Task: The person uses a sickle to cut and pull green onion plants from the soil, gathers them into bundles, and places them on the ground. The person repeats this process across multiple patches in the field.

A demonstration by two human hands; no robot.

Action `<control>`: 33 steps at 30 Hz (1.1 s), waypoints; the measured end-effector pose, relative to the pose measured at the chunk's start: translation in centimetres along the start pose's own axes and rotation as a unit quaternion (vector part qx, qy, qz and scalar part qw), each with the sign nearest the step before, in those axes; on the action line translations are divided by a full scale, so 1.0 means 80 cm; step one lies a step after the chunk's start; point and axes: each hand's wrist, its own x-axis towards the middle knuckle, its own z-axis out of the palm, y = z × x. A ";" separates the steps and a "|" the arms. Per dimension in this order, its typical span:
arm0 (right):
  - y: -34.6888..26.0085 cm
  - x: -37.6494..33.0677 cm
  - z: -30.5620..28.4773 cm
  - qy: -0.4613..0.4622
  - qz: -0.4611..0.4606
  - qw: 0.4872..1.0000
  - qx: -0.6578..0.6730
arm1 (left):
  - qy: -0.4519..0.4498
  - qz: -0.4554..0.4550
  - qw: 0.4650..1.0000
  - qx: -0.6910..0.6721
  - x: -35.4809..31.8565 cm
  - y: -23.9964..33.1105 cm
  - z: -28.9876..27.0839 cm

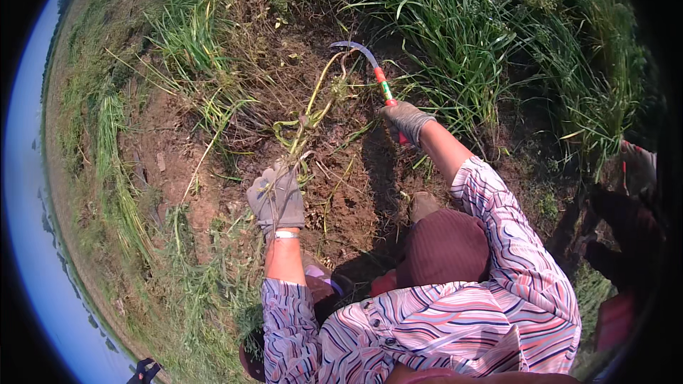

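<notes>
My left hand (276,197), in a grey glove, grips a bunch of long green weed stalks (313,110) that stretch away from it over bare brown soil. My right hand (405,119), also gloved, holds a sickle (364,60) by its red and green handle. The curved blade hooks around the far end of the stalks near their base. Both sleeves are striped pink, white and purple.
Tall green grass (462,35) stands thick at the far and right sides. Cut grass (121,170) lies on the left along the soil patch (356,177). My knee in brown cloth (445,245) is below the right arm. Another person's gloved hand (637,167) shows at the right edge.
</notes>
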 end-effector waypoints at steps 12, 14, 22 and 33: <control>-0.003 -0.039 0.018 -0.007 -0.023 0.997 0.067 | 0.012 -0.057 0.989 -0.136 -0.025 -0.019 0.058; 0.009 0.009 -0.012 0.018 -0.008 0.999 -0.035 | -0.129 -0.058 0.986 -0.091 -0.001 -0.007 0.009; 0.009 -0.015 0.017 0.008 -0.027 0.997 -0.066 | 0.035 -0.075 0.980 -0.179 -0.028 -0.031 0.069; 0.018 -0.003 0.004 0.031 -0.037 0.995 -0.093 | 0.033 -0.040 0.992 -0.112 -0.010 -0.017 0.019</control>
